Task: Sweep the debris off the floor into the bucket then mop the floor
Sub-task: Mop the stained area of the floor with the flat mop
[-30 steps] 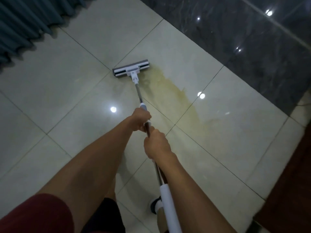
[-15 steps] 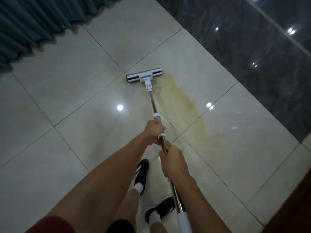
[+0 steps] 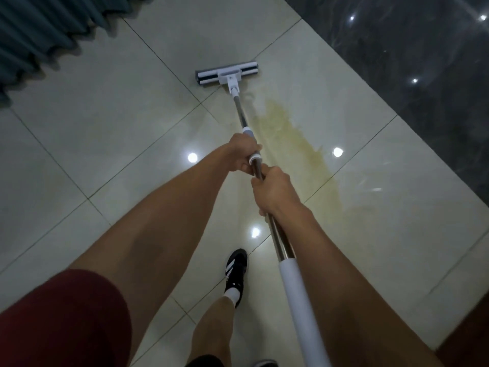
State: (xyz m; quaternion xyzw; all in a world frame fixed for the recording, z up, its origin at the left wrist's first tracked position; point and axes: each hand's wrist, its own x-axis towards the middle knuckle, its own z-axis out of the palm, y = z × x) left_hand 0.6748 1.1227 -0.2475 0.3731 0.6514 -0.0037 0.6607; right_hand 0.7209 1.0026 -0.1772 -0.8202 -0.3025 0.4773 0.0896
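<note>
The mop [image 3: 264, 181] is in use on the floor [image 3: 105, 133]. Its flat head [image 3: 226, 74] lies ahead of the person and slightly left of centre, flat on a pale tile just beyond a grout crossing. The head's long axis runs nearly crosswise to the view, tilted a little up to the right. The handle runs from the head back and to the right, passing both hands and ending in a white sleeve beside the right forearm.

The yellowish smear [image 3: 301, 154] begins just beside the head's near right corner and trails back and to the right, alongside the handle and on its right side. In my judgement the coming stroke turns on this: the head sits at the far end of the smear, offset to its left, so it must shift right before a draw toward the body will cover the stain.

The left hand [image 3: 242, 156] is the forward one, nearer the head, fingers wrapped round the grey collar of the handle. The right hand [image 3: 275, 193] grasps the bare metal shaft just behind it, nearly touching the left.

No bucket and no loose debris are in view. A dark polished surface [image 3: 410, 62] borders the tiles on the right; a pleated curtain [image 3: 39, 35] hangs at upper left. The shoe [image 3: 236, 274] bears white stripes; no brand, label or writing can be read anywhere.
</note>
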